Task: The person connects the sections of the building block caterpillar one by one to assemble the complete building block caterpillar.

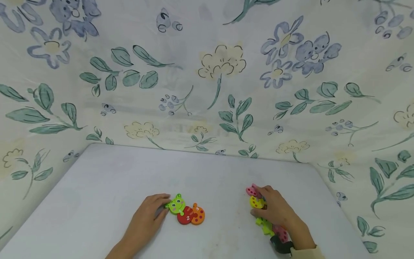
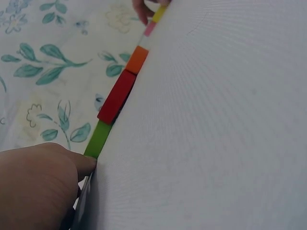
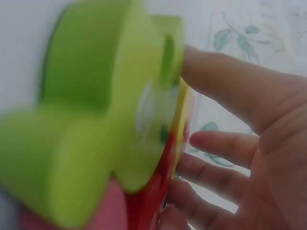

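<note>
My left hand point(image 1: 147, 213) pinches the left edge of a green puzzle piece with a smiling face point(image 1: 177, 205). That piece is joined to a red puzzle piece point(image 1: 185, 216) marked 2, and an orange spotted piece point(image 1: 198, 215) marked 3 follows it. In the left wrist view, a fingertip point(image 2: 88, 164) meets the green end of this flat row. My right hand point(image 1: 278, 208) is over the pile on the right, thumb and fingers spread around a yellow spotted piece point(image 1: 256, 202). A pink spotted piece point(image 1: 251, 190) lies by its fingertips.
Below the right hand lie a light green piece point(image 1: 266, 227), a pink piece with red dots point(image 1: 280, 233) and a black piece point(image 1: 281, 246). The white table point(image 1: 223, 201) extends between both groups. Floral-patterned cloth point(image 1: 194, 90) stands behind and along the sides.
</note>
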Available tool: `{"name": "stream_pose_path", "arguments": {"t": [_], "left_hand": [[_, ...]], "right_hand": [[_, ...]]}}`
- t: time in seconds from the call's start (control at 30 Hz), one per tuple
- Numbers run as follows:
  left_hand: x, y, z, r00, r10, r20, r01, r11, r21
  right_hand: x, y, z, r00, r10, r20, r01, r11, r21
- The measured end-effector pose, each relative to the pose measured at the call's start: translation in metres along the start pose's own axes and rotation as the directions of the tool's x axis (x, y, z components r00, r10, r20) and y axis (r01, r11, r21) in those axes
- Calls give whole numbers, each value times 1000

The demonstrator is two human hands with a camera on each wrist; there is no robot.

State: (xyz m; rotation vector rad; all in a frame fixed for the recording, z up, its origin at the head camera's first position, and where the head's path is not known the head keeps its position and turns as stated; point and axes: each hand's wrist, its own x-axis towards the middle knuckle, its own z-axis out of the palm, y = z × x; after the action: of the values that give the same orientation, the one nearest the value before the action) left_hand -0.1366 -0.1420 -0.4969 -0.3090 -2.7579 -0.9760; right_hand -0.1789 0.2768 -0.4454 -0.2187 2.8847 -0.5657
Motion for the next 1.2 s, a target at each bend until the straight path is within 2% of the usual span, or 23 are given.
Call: {"name": "stream_pose_path", "arguments": {"t": [0.13,0.47,0.67,0.83,0.93,1.03,1.2], "left_hand": [[0,0,-1,1000,-8,13,8,1000,-2],[-2,0,-3,1000,-15,21,15,1000,-9],[0,0,-3,1000,-1,17,2,1000,-25],[-2,-3,-4,1000,13,13,-13,999,-30],[-3,-6,-3,1000,25,13,-25,999,-33],[-3,-8,-3,999,49,10,-49,998,-34],[-3,-9,-2,996,94,-1,-94,995,-29]], "right_hand": [[-5,-3,5,999,-44,-31,43,999,-11],[-11,-14,11,988,-135,-79,124,984,-125],[-10,-22,15,982,-156,-111,140,980,-138],[-13,-38,21,974,-186,-126,169,976,-134],[-15,-50,26,976,-188,-112,174,977,-127],[-16,-62,31,977,-205,-59,198,975,-104],[-19,-80,37,966,-254,37,256,964,-65]]}}
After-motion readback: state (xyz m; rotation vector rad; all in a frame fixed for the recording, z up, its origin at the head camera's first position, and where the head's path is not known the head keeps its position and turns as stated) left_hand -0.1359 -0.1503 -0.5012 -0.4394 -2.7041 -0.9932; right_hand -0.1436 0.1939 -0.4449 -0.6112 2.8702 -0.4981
